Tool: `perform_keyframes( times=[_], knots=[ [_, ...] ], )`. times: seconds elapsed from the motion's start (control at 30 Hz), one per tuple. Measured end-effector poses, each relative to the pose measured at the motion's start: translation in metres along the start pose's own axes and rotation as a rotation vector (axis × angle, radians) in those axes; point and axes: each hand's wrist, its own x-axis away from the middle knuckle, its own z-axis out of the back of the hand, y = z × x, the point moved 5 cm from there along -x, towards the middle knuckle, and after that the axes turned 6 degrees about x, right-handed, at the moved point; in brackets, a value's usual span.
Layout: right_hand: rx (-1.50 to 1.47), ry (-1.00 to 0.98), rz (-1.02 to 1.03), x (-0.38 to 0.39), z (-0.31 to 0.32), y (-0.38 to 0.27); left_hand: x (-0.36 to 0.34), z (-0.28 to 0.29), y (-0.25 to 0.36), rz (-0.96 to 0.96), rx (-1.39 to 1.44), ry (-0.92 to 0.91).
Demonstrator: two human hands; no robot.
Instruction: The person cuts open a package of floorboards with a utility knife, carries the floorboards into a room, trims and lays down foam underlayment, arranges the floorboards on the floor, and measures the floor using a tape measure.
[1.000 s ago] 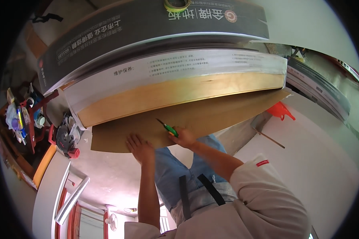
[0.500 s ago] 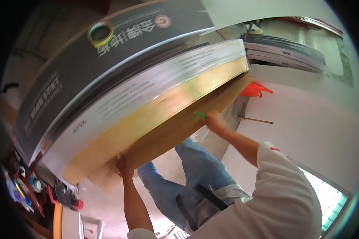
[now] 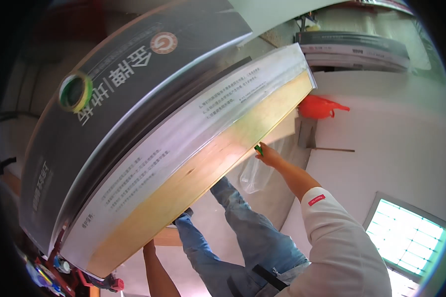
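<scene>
My right hand (image 3: 266,156) grips a green-handled utility knife (image 3: 258,150) just below the edge of a long open box of light wooden planks (image 3: 173,198). The box has a white printed side (image 3: 183,133). My left hand (image 3: 149,246) is at the lower edge of that box, its fingers hidden behind it. Pale brown cardboard (image 3: 281,136) shows partly beyond the planks, above clear plastic (image 3: 252,175). A large dark carton (image 3: 104,59) lies behind the box, with a roll of tape (image 3: 76,91) on it.
More boxes (image 3: 352,52) are stacked at upper right, near a red plastic bag (image 3: 322,106). A thin stick (image 3: 332,149) lies by the wall. Tools and small items (image 3: 52,274) crowd the lower left. My jeans-clad legs are below the box; a bright window (image 3: 404,240) is at right.
The brown cardboard sheet has dropped mostly out of sight behind the plank box. Both hands moved to that box's edge, the left one's fingers becoming hidden. The view has swung and tilted.
</scene>
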Motion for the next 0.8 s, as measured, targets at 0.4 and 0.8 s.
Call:
perform_keyframes(
  times=[0.4,0.8],
  knots=[
    [-1.513,0.106,-0.651,0.087,0.009,-0.026,0.192,-0.063,0.303,0.095,1.536,-0.145],
    [-1.964,0.379,-0.537,0.051,0.135,-0.085,0.143,-0.016,0.488,-0.661,1.031,0.18]
  ],
)
